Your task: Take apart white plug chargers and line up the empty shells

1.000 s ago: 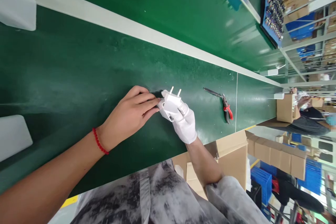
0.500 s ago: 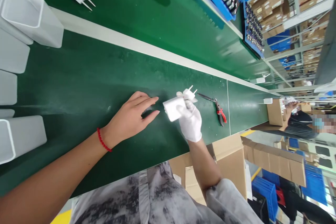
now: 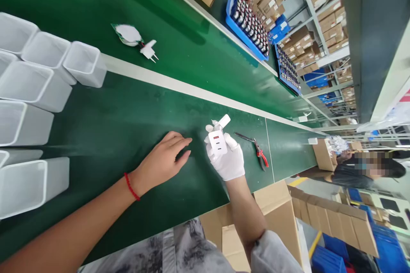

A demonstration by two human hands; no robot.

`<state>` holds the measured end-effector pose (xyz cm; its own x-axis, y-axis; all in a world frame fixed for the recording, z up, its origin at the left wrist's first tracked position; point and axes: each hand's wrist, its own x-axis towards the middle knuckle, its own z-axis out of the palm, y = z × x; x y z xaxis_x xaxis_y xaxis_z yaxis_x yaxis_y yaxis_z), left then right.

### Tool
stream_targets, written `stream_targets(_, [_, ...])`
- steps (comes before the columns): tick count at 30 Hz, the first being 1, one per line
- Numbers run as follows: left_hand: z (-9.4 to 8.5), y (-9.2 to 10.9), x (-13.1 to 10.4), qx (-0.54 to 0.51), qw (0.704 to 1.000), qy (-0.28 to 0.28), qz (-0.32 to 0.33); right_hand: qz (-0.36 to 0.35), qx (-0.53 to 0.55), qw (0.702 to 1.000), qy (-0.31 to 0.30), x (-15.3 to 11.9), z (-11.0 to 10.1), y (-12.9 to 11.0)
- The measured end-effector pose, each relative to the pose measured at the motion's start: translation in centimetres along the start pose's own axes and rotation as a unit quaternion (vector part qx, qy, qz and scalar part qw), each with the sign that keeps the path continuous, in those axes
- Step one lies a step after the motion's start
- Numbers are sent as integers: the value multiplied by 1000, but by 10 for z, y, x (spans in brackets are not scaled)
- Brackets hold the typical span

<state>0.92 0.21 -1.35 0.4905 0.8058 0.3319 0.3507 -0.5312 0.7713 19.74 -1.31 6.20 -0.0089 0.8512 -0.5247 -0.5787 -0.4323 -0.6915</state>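
Observation:
My right hand (image 3: 231,163), in a white glove, grips a white USB charger (image 3: 218,144) whose face with one red port and two small dark slots is turned up at me. Beyond its far end, a smaller white plug piece (image 3: 224,120) sticks out by the gloved fingers; how they join is hidden. My bare left hand (image 3: 165,158), with a red bracelet at the wrist, is low over the green bench to the left of the charger. Its fingers are loosely bent, the thumb apart, with nothing in them. Red-and-black-handled long-nose pliers (image 3: 260,156) lie right of the glove.
Several white square bins (image 3: 25,123) stand at the left. Past the white strip (image 3: 179,88) lies another plug (image 3: 149,51) wired to a white part. Blue trays (image 3: 246,25) of small parts are at the back. An open cardboard box (image 3: 275,211) is at lower right; a co-worker sits farther off.
My right hand has turned the charger, so its port face now shows instead of a plain side. The left hand stays near it, much the same. The whole view has shifted.

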Motion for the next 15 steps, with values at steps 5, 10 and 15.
stream_targets(5, [-6, 7, 1, -14, 1000, 22, -1, -146, -253, 956, -19, 55, -3, -31])
stream_targets(10, [-40, 30, 6, 84, 993, 66, -42, -320, -617, 704, 143, 164, 1, -88])
stream_targets(15, [-109, 35, 4, 325, 938, 38, -115, -334, -689, 614, 194, 213, 8, -122])
